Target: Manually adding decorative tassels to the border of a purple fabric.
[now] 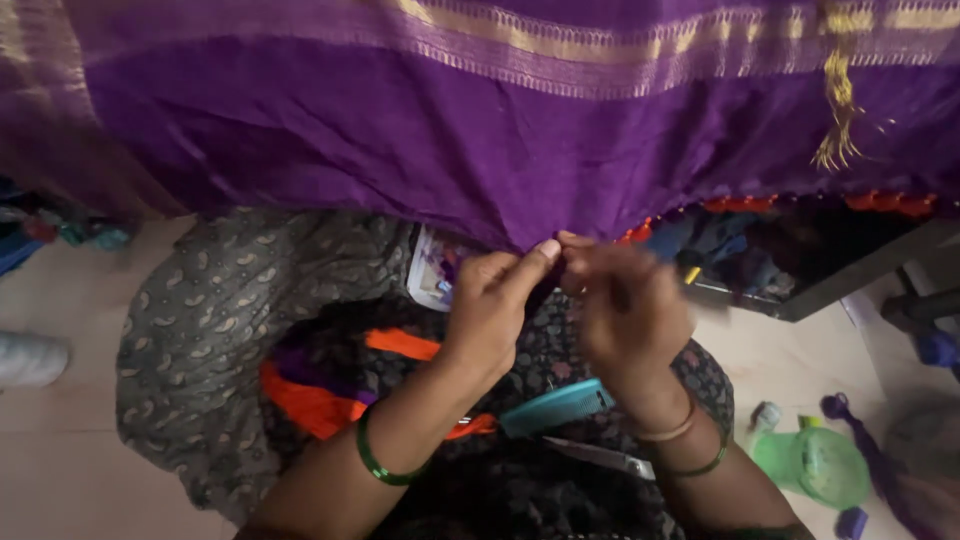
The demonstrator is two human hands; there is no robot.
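While both hands (560, 300) pinch the purple cloth's (480, 140) edge, a green lidded tub (812, 466) sits nearby.

Bare floor (70, 450) lay open at the left, while the hanging purple cloth (480, 130) walled the front and a green container (812, 465) cluttered the right floor.

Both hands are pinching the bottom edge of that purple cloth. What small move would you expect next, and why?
Probably a short twist or pull at the hem. The left hand and right hand meet fingertip to fingertip on the purple cloth edge, just where the row of orange tassels ends, and orange thread lies in the lap.
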